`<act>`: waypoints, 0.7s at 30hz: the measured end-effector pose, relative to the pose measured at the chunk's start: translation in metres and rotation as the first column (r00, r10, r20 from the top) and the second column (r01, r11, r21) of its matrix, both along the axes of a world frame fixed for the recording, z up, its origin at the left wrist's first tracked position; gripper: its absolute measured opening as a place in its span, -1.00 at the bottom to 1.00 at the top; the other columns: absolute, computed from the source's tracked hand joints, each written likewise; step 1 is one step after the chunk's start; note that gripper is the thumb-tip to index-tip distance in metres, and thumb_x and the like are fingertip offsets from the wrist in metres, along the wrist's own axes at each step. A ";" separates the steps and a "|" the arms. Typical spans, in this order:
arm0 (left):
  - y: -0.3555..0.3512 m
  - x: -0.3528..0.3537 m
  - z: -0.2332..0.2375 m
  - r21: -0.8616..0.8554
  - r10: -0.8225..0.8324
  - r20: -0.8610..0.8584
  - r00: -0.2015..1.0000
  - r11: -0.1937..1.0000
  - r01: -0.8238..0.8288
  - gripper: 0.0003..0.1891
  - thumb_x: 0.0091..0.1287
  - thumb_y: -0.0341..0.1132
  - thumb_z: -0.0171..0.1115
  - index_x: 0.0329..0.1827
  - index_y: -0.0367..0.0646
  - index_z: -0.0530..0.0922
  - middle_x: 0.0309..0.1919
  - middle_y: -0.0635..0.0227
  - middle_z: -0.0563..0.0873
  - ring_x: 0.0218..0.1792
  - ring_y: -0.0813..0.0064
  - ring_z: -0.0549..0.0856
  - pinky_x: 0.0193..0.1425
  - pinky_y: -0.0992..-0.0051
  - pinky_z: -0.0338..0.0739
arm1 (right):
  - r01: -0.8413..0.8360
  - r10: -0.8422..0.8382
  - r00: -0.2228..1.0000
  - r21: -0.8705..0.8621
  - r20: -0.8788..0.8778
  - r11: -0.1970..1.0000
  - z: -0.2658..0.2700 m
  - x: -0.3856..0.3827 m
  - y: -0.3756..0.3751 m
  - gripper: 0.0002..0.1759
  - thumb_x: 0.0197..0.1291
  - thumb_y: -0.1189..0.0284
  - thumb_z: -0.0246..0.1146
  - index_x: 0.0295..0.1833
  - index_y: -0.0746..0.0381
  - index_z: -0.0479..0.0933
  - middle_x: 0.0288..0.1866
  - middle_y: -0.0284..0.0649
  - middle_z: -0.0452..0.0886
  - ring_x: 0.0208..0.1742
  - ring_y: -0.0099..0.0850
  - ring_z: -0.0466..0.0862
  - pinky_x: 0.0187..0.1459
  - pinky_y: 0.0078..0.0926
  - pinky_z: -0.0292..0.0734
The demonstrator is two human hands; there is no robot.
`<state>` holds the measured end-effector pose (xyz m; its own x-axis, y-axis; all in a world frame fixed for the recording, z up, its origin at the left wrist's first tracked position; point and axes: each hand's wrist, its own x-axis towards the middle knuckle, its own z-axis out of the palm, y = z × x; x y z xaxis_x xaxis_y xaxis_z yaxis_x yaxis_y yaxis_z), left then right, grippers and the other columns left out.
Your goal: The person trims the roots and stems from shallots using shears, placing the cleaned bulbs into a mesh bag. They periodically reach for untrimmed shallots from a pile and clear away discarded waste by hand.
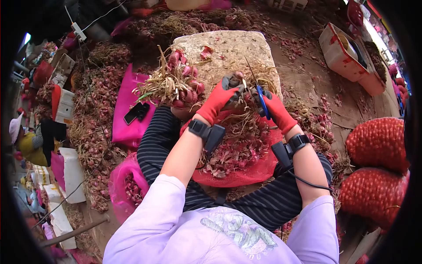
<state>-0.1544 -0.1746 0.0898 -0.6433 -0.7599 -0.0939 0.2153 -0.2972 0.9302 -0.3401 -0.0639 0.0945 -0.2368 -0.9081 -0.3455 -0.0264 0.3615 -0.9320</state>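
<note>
My left hand (222, 97), in a red glove with dark fingers, is closed on a shallot (238, 75) over the front edge of a pale worn block (220, 46). My right hand (278, 112), gloved alike, grips blue-handled scissors (263, 102) with the blades pointing up and away. Dry stalks (263, 78) lie just beyond my right hand. Left of my left hand, a bunch of shallots (190, 90) with dry stems rests on the block's near left corner. Below both hands, a red mesh bag (259, 171) in my lap holds loose shallot skins.
A phone (131, 115) lies on pink plastic (124, 99) at left. Shallots (90, 127) are heaped beyond it, near a pink mesh bag (118, 185). Full red sacks (373, 196) stand at right, below a white box (336, 55). Another person (33, 145) is at far left.
</note>
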 end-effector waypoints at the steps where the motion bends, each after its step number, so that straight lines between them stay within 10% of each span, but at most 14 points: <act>1: -0.004 -0.003 -0.004 0.052 -0.027 -0.020 0.999 0.998 0.028 -0.62 0.30 -0.39 0.20 0.19 -0.12 0.43 -0.22 0.39 0.64 -0.34 0.64 0.63 -0.31 0.61 0.57 | -0.017 0.017 1.000 -0.003 0.023 1.000 0.002 0.001 0.000 -0.66 0.28 0.18 0.14 0.03 0.16 0.54 -0.39 -0.43 0.56 -0.63 -0.66 0.42 -0.62 -0.70 0.32; 5: -0.045 -0.015 -0.042 0.292 -0.038 -0.045 0.998 0.955 0.049 -0.73 0.32 -0.36 0.18 0.07 -0.16 0.50 -0.44 0.50 0.64 -0.57 0.67 0.57 -0.52 0.62 0.44 | -0.037 0.038 0.996 -0.021 0.081 0.999 0.008 0.001 0.007 -0.68 0.24 0.17 0.17 -0.08 0.19 0.54 -0.44 -0.43 0.53 -0.61 -0.66 0.41 -0.60 -0.67 0.31; 9: -0.043 -0.037 -0.041 -0.055 0.138 0.210 0.968 0.990 -0.129 -0.90 0.27 -0.36 0.27 -0.22 -0.12 0.55 -0.56 0.55 0.57 -0.66 0.74 0.48 -0.65 0.63 0.29 | -0.022 0.025 0.997 -0.034 0.077 0.999 0.013 0.002 0.010 -0.62 0.12 0.10 0.27 -0.23 0.23 0.55 -0.52 -0.42 0.48 -0.57 -0.64 0.39 -0.55 -0.62 0.32; 21: -0.028 -0.003 -0.015 0.000 0.382 -0.046 0.923 0.924 -0.382 -0.75 0.25 -0.53 0.12 0.00 -0.24 0.46 -0.35 0.28 0.68 -0.54 0.54 0.61 -0.50 0.58 0.50 | 0.047 -0.047 0.999 -0.050 -0.009 0.998 0.016 -0.006 0.009 -0.61 0.20 0.09 0.20 -0.16 0.22 0.59 -0.50 -0.42 0.51 -0.55 -0.64 0.42 -0.51 -0.59 0.31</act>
